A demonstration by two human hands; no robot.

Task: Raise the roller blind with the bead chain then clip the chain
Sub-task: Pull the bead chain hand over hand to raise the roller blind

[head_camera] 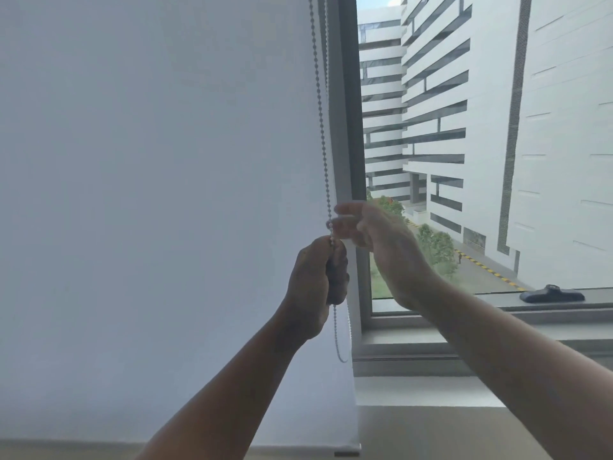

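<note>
The roller blind [159, 194] hangs fully down over the left part of the window, a pale sheet reaching almost to the bottom of the view, where its bottom bar [346, 449] sits just above the sill [431, 393]. Along the blind's right edge runs the bead chain [320, 111], 2 strands close together coming down from the top beside the grey window frame [348, 94].

The person's left hand [315, 280] is clenched into a fist around the chain, thumb side up, with the beads entering at the top of the fist and leaving below it. Under the fist the chain drops slack and curls into its bottom loop [341, 356], hanging free in front of the frame.

The right hand [368, 227] is higher and just to the right, blurred, its fingers loosely spread. 1 or 2 fingertips [335, 224] meet the chain right above the left fist, but through the blur I cannot tell whether they pinch it or only touch it.

To the right, the uncovered pane shows a white building [497, 111] with dark horizontal bands, some trees [434, 247] and a roadway with yellow and black kerb markings below. A black window handle [552, 293] lies on the lower frame. I can make out no chain clip.
</note>
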